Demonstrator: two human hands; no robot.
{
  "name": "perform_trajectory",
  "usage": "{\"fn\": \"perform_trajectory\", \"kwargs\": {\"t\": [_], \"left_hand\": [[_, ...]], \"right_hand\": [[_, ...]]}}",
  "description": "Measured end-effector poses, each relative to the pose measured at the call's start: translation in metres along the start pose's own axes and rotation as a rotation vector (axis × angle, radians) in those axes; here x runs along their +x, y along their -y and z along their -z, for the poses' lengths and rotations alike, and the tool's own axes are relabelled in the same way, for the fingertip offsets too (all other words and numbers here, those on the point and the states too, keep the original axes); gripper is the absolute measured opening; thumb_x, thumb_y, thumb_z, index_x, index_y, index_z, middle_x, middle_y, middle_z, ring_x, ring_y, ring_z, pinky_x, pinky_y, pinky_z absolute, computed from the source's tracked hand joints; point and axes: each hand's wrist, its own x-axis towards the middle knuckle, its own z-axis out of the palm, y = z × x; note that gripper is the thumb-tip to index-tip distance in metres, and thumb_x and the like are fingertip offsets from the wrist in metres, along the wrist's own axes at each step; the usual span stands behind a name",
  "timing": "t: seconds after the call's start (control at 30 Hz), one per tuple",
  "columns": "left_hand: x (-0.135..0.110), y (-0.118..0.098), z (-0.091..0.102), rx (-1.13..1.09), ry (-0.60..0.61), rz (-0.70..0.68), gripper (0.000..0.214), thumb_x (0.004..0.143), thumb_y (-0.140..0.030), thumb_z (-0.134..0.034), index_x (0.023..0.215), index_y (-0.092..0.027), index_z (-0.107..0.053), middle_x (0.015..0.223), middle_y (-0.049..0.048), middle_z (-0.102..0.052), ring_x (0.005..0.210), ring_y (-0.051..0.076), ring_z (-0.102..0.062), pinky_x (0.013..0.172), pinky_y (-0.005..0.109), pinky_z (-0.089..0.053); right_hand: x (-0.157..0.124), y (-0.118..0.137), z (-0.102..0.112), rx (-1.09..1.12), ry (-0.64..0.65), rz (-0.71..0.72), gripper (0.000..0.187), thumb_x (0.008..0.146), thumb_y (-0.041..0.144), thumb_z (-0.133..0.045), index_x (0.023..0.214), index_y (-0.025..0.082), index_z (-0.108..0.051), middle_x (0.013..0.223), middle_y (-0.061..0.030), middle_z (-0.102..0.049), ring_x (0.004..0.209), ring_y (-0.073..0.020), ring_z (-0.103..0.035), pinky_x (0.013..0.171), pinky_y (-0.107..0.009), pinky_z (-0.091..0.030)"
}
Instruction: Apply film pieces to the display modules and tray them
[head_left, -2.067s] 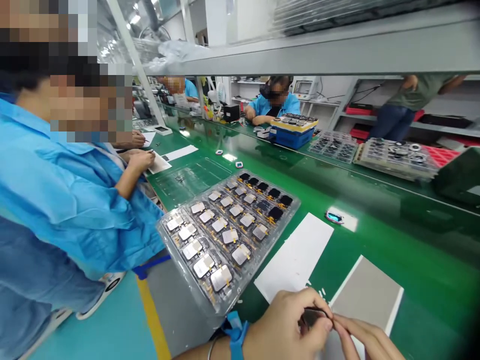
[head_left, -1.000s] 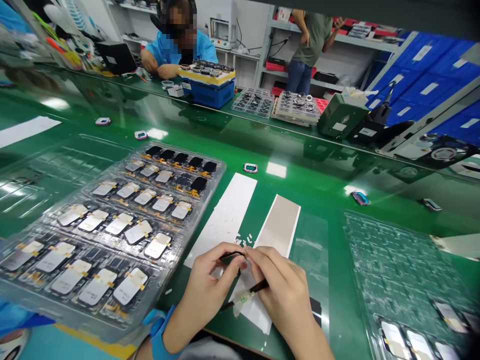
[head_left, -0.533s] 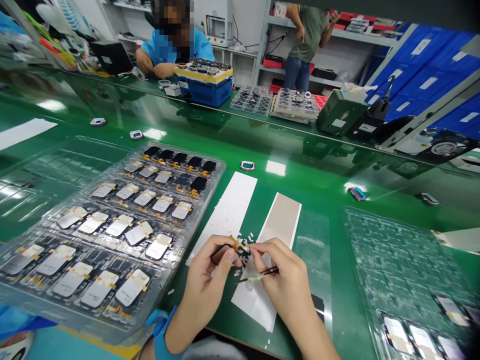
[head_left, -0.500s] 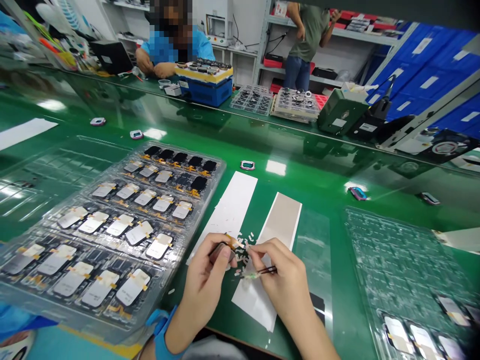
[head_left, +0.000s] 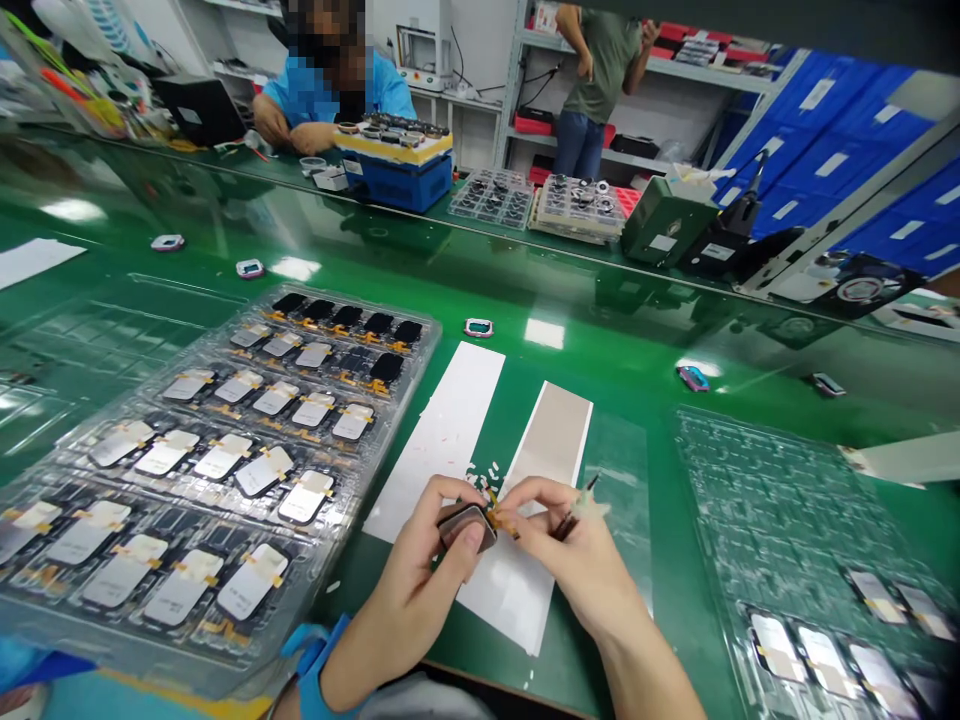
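Note:
My left hand (head_left: 409, 580) is shut on a small dark rounded electronic module (head_left: 466, 526). An orange flex tab (head_left: 500, 518) sticks out from the module, and my right hand's fingertips touch it. My right hand (head_left: 559, 545) also holds slim black tweezers (head_left: 576, 510) with a pale tuft near their tip. Below my hands lies a white strip (head_left: 442, 440), next to a grey strip (head_left: 556, 428). Tiny white pieces (head_left: 484, 478) are scattered between the strips.
A clear blister tray (head_left: 225, 400) of foil-covered modules stands left of my hands, and another clear tray (head_left: 780, 500) lies to the right. Small parts dot the green bench (head_left: 600, 350). A co-worker (head_left: 330, 90) sits across it, behind a blue box (head_left: 397, 170).
My left hand has turned the dark module into view and brought it closer to my right hand. The tweezers have swung, tips now pointing up and right. The view has shifted slightly left.

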Motion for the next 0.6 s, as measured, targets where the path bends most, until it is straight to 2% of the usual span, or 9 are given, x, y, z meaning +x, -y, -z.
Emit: {"fn": "perform_trajectory", "kwargs": {"t": [0.07, 0.17, 0.3, 0.4, 0.6], "left_hand": [[-0.0007, -0.0004, 0.0012, -0.015, 0.018, -0.008, 0.016, 0.102, -0.038, -0.049, 0.106, -0.023, -0.049, 0.065, -0.0063, -0.041, 0.056, 0.01, -0.038, 0.051, 0.018, -0.033], [-0.002, -0.0026, 0.0034, -0.033, 0.021, -0.051, 0.014, 0.101, -0.037, -0.052, 0.104, -0.023, -0.05, 0.073, -0.0036, -0.049, 0.056, 0.008, -0.04, 0.052, 0.019, -0.034], [-0.0031, -0.0054, 0.0032, -0.011, 0.105, -0.048, 0.011, 0.102, -0.035, -0.05, 0.108, -0.025, -0.05, 0.073, -0.0039, -0.047, 0.057, 0.009, -0.038, 0.054, 0.019, -0.034], [-0.0015, -0.0056, 0.0012, 0.032, 0.085, -0.041, 0.01, 0.103, -0.035, -0.047, 0.109, -0.026, -0.048, 0.069, -0.0057, -0.041, 0.057, 0.01, -0.036, 0.055, 0.019, -0.034], [0.0021, -0.0069, -0.0008, 0.099, 0.077, -0.033, 0.011, 0.104, -0.036, -0.045, 0.106, -0.025, -0.045, 0.071, -0.0061, -0.037, 0.06, 0.012, -0.033, 0.057, 0.021, -0.033]], "right_hand": [[-0.0007, 0.0011, 0.0029, 0.09, 0.08, -0.006, 0.035, 0.078, 0.051, -0.073, 0.076, 0.016, -0.067, 0.053, 0.0059, -0.045, 0.045, -0.0052, -0.023, 0.044, -0.022, -0.016], [-0.0022, 0.0003, 0.0056, 0.117, 0.082, 0.012, 0.034, 0.081, 0.051, -0.071, 0.083, 0.017, -0.072, 0.06, 0.0031, -0.053, 0.045, -0.0044, -0.022, 0.043, -0.022, -0.018], [-0.0047, -0.0026, 0.0047, 0.035, 0.042, -0.007, 0.031, 0.082, 0.047, -0.07, 0.085, 0.017, -0.071, 0.049, 0.0078, -0.04, 0.045, -0.0059, -0.022, 0.045, -0.022, -0.018], [-0.0057, -0.002, 0.0024, 0.029, 0.07, -0.016, 0.031, 0.079, 0.047, -0.071, 0.08, 0.016, -0.069, 0.047, 0.0104, -0.029, 0.046, -0.0062, -0.02, 0.046, -0.023, -0.016], [-0.0045, 0.002, -0.0009, 0.019, 0.04, -0.049, 0.03, 0.077, 0.045, -0.071, 0.075, 0.015, -0.066, 0.046, 0.0103, -0.029, 0.046, -0.006, -0.02, 0.047, -0.023, -0.017]]}}
